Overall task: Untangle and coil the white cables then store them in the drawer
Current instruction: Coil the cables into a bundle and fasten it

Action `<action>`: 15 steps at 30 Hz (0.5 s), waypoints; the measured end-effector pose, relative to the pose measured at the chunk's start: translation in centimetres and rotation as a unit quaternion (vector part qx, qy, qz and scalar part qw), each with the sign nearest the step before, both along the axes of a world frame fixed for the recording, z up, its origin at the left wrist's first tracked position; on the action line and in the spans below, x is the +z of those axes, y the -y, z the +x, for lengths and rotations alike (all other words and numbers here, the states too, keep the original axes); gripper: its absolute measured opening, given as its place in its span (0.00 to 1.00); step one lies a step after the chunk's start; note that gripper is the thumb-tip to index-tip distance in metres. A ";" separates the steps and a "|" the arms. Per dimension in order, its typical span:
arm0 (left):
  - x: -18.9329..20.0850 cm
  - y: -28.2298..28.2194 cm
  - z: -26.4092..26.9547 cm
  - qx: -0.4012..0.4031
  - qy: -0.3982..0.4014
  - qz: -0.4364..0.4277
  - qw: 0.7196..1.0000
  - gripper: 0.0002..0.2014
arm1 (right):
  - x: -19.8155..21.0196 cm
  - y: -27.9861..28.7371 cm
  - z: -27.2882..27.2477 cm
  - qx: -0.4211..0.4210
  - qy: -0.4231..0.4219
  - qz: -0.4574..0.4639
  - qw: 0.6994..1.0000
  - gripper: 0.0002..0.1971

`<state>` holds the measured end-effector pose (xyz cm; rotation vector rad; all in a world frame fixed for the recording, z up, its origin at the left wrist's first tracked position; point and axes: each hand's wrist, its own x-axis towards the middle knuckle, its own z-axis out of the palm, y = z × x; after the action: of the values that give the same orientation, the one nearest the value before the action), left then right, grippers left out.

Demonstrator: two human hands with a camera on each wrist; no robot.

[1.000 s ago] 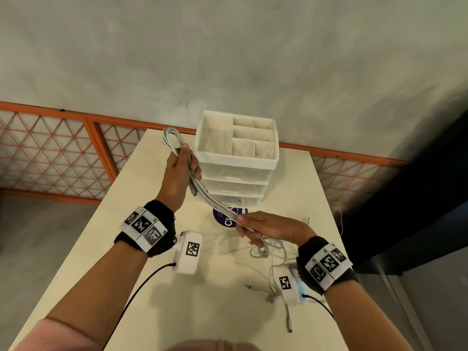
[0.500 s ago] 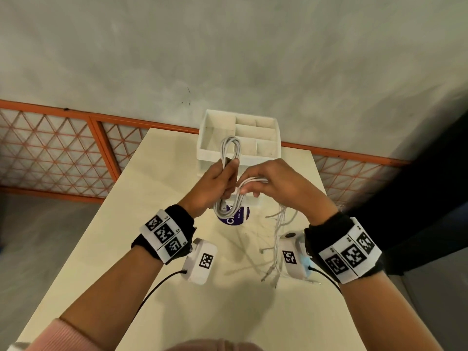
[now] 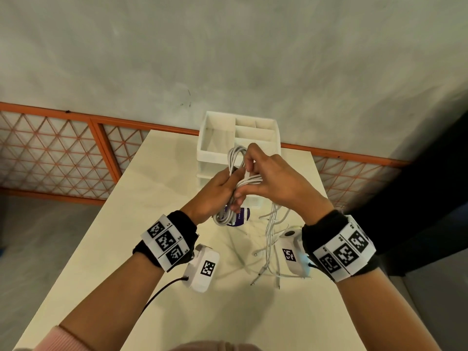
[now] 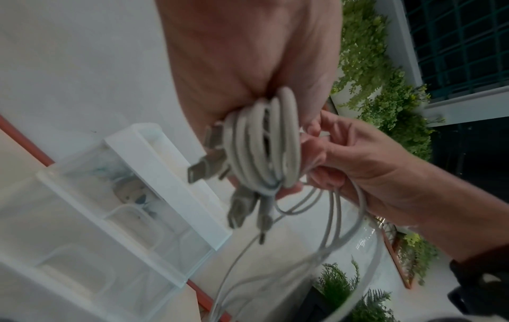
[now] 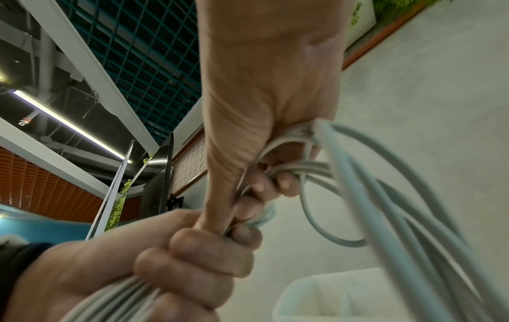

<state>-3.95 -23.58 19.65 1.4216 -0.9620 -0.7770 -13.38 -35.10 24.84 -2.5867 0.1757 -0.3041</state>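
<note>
A folded bundle of white cables (image 3: pixel 236 158) is held above the table in front of the white drawer unit (image 3: pixel 215 148). My left hand (image 3: pixel 217 191) grips the bundle's middle; its loops (image 4: pixel 264 143) and USB plugs (image 4: pixel 209 161) hang out below the fist. My right hand (image 3: pixel 268 178) pinches a loose strand (image 3: pixel 252 179) lying crosswise round the bundle. More white cables (image 3: pixel 272 239) trail down from the hands to the table. In the right wrist view both hands are closed on the cable strands (image 5: pixel 297 170).
The beige table (image 3: pixel 152 249) carries a purple round label (image 3: pixel 240 216) under the hands. The drawer unit has open top compartments and translucent drawers (image 4: pixel 91 228), one with cables inside. An orange-framed mesh fence (image 3: pixel 63 153) runs behind the table.
The hands came together from a stretched-out cable. The bundle is now folded in my left hand, and my right hand has moved up against it, drawing a strand across it.
</note>
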 end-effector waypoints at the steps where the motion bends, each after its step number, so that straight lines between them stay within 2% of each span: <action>1: 0.0 -0.2 0.2 -0.010 -0.002 0.001 1.000 0.22 | 0.3 0.4 -0.2 -0.010 -0.025 0.009 1.000 0.24; 3: 0.0 -0.7 0.9 -0.034 -0.006 0.003 0.999 0.20 | 0.8 1.7 -0.6 -0.011 -0.111 0.021 0.994 0.21; 5: 0.2 -1.1 1.8 -0.054 -0.006 0.011 0.998 0.18 | 0.8 3.2 -1.1 0.016 -0.199 0.001 0.980 0.13; 8: 0.3 -1.5 2.3 -0.075 -0.008 0.039 0.996 0.15 | 0.4 4.6 -1.7 0.043 -0.253 0.004 0.966 0.12; 12: -0.8 -1.6 2.0 -0.082 -0.003 0.110 0.991 0.17 | 0.7 4.5 -2.1 0.044 -0.206 0.112 0.971 0.08; 15: -1.2 -1.4 0.9 -0.091 -0.003 0.129 0.988 0.25 | 1.1 3.6 -1.9 0.064 -0.139 0.138 0.979 0.10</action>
<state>-3.01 -22.19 18.44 1.5657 -1.0235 -1.0714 -15.26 -38.66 25.97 -2.3404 0.1371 0.1237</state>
